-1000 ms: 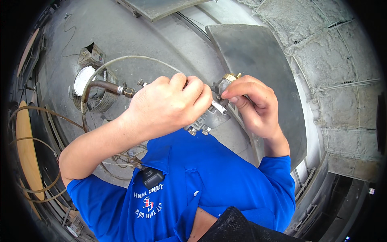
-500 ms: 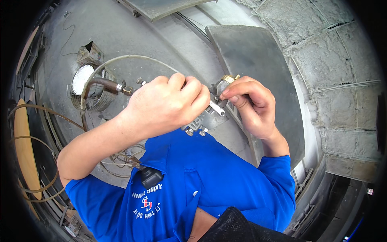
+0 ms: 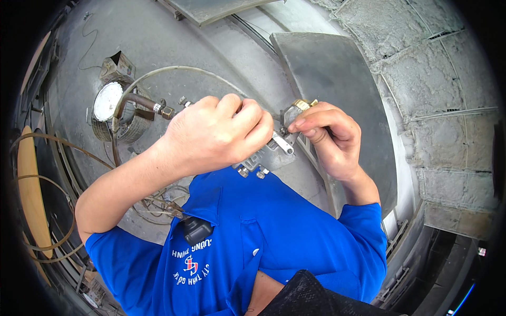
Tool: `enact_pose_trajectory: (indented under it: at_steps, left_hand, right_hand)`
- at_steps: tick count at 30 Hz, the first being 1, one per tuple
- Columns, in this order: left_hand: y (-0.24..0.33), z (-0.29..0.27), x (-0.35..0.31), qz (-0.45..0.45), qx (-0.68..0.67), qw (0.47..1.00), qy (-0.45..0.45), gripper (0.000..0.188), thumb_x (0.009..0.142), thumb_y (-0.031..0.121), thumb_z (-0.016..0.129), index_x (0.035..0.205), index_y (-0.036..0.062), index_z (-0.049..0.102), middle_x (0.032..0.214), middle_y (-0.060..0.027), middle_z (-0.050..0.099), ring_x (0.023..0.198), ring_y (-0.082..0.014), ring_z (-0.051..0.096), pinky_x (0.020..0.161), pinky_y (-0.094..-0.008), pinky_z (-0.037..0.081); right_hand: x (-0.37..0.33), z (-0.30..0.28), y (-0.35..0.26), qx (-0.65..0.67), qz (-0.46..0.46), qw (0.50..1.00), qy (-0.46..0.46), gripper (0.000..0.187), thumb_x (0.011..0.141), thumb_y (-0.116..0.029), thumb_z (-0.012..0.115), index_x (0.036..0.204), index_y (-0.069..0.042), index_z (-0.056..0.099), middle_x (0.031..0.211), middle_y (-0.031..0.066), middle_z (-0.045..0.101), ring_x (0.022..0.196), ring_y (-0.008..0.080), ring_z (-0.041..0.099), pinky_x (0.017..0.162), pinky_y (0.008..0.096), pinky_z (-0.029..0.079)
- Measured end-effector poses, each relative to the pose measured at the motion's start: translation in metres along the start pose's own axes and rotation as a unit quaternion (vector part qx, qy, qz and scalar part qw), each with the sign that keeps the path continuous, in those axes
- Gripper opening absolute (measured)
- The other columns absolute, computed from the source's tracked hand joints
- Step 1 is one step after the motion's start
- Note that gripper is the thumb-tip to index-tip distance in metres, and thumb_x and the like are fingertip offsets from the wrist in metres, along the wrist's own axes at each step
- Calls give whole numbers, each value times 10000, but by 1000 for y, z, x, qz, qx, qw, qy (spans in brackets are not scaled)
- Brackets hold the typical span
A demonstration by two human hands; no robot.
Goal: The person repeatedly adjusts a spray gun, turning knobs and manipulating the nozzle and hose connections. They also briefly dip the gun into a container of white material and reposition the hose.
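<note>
My left hand [image 3: 216, 129] is closed around the body of a metal spray gun [image 3: 254, 164], covering much of it. A silver, flat-ended piece with a small hole [image 3: 283, 143] sticks out past my left fingers. On the gun's far end sits a brass-coloured nozzle ring [image 3: 302, 105]. My right hand [image 3: 334, 139] is closed in a pinch just below that ring, thumb and forefinger on a small dark part of the gun's head. Behind my left hand a brass hose fitting [image 3: 168, 112] joins a brown hose [image 3: 138, 101] to the gun, and a thinner pale hose [image 3: 176, 67] arches over.
A round bucket with a white top [image 3: 108, 101] stands on the floor at left, beside an open square can [image 3: 117, 67]. Coiled hoses [image 3: 161, 203] lie below my left forearm. A large dark panel [image 3: 342, 105] is at the right, before a rough grey wall [image 3: 421, 79].
The gun and my left hand have tipped slightly, and the hoses behind have shifted a little. My right hand keeps its pinch in nearly the same place.
</note>
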State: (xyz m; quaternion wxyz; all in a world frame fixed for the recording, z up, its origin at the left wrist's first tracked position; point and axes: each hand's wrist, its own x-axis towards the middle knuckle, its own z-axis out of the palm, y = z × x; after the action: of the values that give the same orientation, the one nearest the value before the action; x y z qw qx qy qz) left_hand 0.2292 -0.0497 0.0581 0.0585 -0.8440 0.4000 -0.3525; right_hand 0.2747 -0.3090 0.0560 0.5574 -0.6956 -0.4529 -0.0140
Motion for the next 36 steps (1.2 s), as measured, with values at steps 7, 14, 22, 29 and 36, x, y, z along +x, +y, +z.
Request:
enact_pose_trajectory:
  at_steps: [7, 14, 22, 29, 36]
  left_hand:
    - [-2, 5, 1, -7, -3, 1000, 2, 330, 711, 185, 696, 1020, 75, 667, 866, -19, 574, 684, -133, 547, 538, -256, 457]
    - [-4, 7, 1, -3, 3, 1000, -1, 253, 754, 222, 693, 966, 89, 659, 786, -3, 533, 695, -129, 590, 535, -245, 492]
    - [-5, 3, 1, 2, -3, 1000, -20, 266, 758, 216, 697, 985, 82, 660, 810, -9, 562, 706, -134, 604, 541, -249, 512]
    - [-8, 8, 2, 7, -1, 999, -35, 278, 766, 224, 702, 1003, 84, 663, 830, -15, 571, 732, -140, 622, 552, -251, 523]
    - [-7, 8, 3, 12, 9, 1000, -21, 274, 769, 221, 702, 1007, 91, 663, 844, -13, 574, 733, -140, 621, 557, -254, 527]
  right_hand:
    - [-4, 7, 18, 67, -24, 997, 41, 122, 1003, 58, 647, 1078, -20, 705, 1021, 121, 739, 942, 213, 722, 831, 339, 583]
    - [-7, 8, 21, 103, 23, 993, 48, 144, 1009, 80, 627, 1084, -7, 713, 1024, 122, 740, 965, 212, 721, 845, 334, 582]
    - [-3, 11, 7, 19, -1, 999, 49, 151, 982, 96, 651, 1082, 5, 719, 1016, 133, 742, 941, 215, 728, 805, 330, 587]
    - [14, -8, -2, -68, -11, 997, -21, 197, 909, 105, 719, 1050, -26, 762, 1036, 104, 718, 822, 206, 686, 717, 302, 550]
    - [24, -26, -21, -257, -7, 963, -85, 101, 895, -21, 771, 963, -95, 770, 1180, 51, 650, 1032, 241, 555, 921, 360, 460]
